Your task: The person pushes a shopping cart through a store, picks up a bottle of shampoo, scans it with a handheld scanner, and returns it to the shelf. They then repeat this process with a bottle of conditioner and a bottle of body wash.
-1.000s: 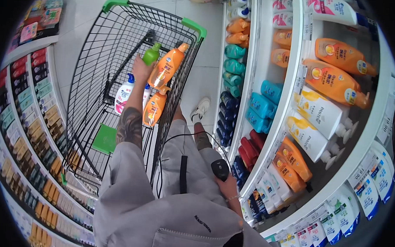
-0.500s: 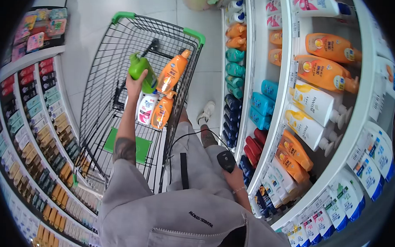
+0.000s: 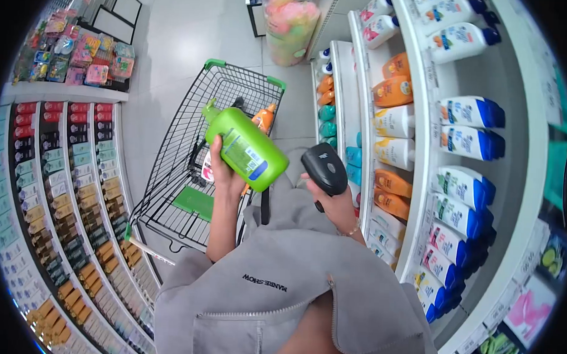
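A green pump bottle [image 3: 244, 147] is held up in my left hand [image 3: 226, 175], tilted, its back label with a barcode facing me. My right hand [image 3: 329, 203] grips a black handheld scanner [image 3: 325, 170], raised just right of the bottle and not touching it. Below and beyond the bottle stands a wire shopping cart [image 3: 179, 133] with green corners. Inside it an orange bottle [image 3: 264, 118] and part of a white bottle [image 3: 207, 167] show; the green bottle hides the rest.
Shelves of shampoo bottles [image 3: 394, 143] run along the right. On the left, a shelf [image 3: 64, 188] holds rows of small boxes, with hanging packets [image 3: 96, 74] beyond. A clear bin of colourful puffs [image 3: 290, 27] stands at the aisle's far end.
My left hand has lifted the green bottle out of the cart, closer to me, and turned its label into view. My right hand has raised the scanner beside it. The view has shifted.
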`<state>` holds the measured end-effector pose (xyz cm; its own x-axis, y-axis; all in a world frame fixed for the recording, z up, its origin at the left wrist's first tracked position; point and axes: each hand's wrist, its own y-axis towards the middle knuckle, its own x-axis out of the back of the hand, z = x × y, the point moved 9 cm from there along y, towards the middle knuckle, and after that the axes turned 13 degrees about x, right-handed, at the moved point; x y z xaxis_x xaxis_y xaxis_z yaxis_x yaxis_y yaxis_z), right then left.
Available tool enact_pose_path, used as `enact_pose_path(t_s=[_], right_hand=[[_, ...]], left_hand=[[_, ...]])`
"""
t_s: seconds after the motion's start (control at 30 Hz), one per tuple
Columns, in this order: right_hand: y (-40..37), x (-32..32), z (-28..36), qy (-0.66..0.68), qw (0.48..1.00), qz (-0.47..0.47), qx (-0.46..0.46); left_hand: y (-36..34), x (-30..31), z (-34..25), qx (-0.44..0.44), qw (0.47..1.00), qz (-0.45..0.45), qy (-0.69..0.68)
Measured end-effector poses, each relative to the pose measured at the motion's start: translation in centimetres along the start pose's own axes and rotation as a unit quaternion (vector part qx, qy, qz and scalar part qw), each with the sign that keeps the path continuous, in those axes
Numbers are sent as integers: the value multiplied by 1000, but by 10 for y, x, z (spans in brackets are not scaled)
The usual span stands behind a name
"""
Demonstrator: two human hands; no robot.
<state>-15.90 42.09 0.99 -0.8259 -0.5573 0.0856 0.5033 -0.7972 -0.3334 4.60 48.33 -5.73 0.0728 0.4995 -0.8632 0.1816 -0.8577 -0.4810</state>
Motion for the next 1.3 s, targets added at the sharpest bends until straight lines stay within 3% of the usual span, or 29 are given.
enact_pose_path(t_s=[0.03,0.07,0.13,0.17,0.2,0.27,0.3,0.33,0.4,0.47,0.53,0.6,0.67,0.8,0.87,0.9,0.97,1.07,1.1,1.23,1.3], right_hand=[[-6,5,-6,-30,998,32,-53],[-11,13,5,-32,998,28,-51],[-25,8,47,-114,979,161,57],[-29,8,49,-125,972,191,63],[-28,12,50,-125,973,183,63],[-34,16,23,-141,969,181,-89],[-34,22,17,-163,968,158,-108],[-38,24,5,-162,968,153,-115],[-38,54,-1,-245,969,21,11],[-48,71,-22,-243,970,-15,-1],[-63,95,-62,-287,952,-27,-101],[-82,112,-98,-303,945,-36,-118],[-100,130,-130,-372,918,-33,-132],[-141,143,-170,-350,920,-60,-169],[-174,149,-207,-316,909,-41,-269],[-173,145,-195,-331,905,-62,-259],[-193,145,-207,-335,894,-70,-290],[-209,149,-219,-329,888,-66,-315],[-216,149,-222,-321,885,-71,-329],[-236,151,-235,-287,885,-96,-353],[-241,150,-238,-295,881,-90,-359]], left_hand=[[-3,-13,9,19,1000,15,-7],[-6,-23,17,37,999,28,-16],[-10,-31,33,69,996,62,-20],[-11,-28,38,81,994,40,57],[-9,-25,41,92,986,20,134],[-1,-6,52,118,983,-10,138],[-1,-6,54,118,982,-29,146],[-2,-3,59,120,980,-50,152],[8,2,72,120,980,-49,149],[25,10,85,112,982,-48,144],[44,39,109,140,965,-119,188],[73,69,138,148,965,-125,175],[111,93,161,123,937,-114,305],[168,124,215,200,907,-149,339],[199,127,237,219,890,-144,374],[214,134,254,225,891,-147,366],[238,144,267,111,874,-171,442],[267,152,293,73,835,-188,512],[270,145,299,73,861,-189,465],[298,159,334,15,863,-185,470],[303,151,341,-41,813,-174,554]])
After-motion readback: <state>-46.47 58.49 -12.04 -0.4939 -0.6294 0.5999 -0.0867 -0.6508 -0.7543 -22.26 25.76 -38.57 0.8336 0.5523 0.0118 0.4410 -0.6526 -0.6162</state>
